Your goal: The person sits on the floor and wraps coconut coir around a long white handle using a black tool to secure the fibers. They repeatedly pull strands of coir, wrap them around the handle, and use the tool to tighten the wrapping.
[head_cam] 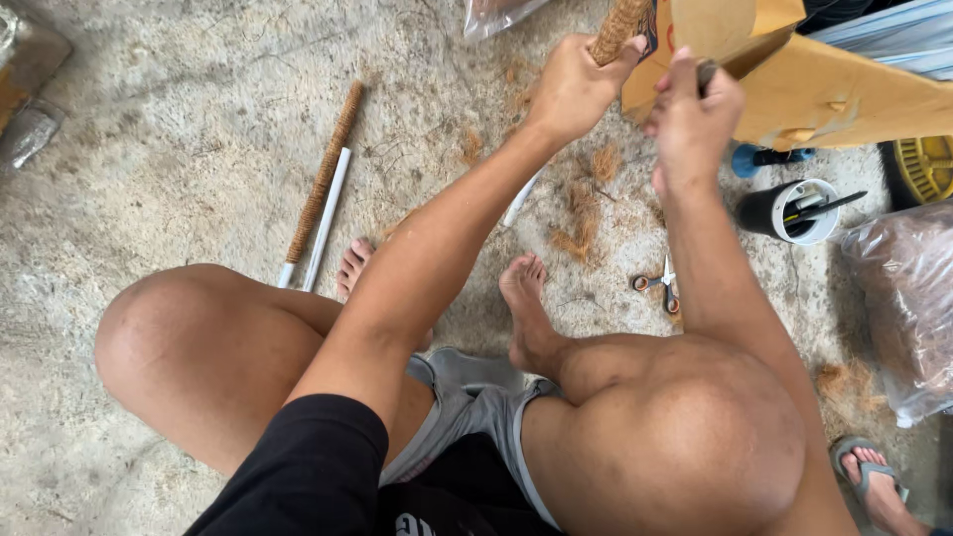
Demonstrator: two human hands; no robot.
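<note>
Fibre-wrapped pole (617, 28) upright in clenched left hand (574, 87), right hand (695, 114) fisted just beside.

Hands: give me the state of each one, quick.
Left hand: closed around the fibre-wrapped pole.
Right hand: closed, gripping something small; what cannot be told.

The person wears a black short sleeve (318, 462) on the left upper arm, below and well behind the left hand (574, 84). Grey shorts (476, 402) with a paler hem edge cover the lap, beneath both forearms. A strip of black fabric with a bit of white print (417, 521) shows under the shorts, at the bottom edge. Both forearms, the right hand (695, 114), knees and both feet (521, 298) are bare; no watch, ring or glove shows
</note>
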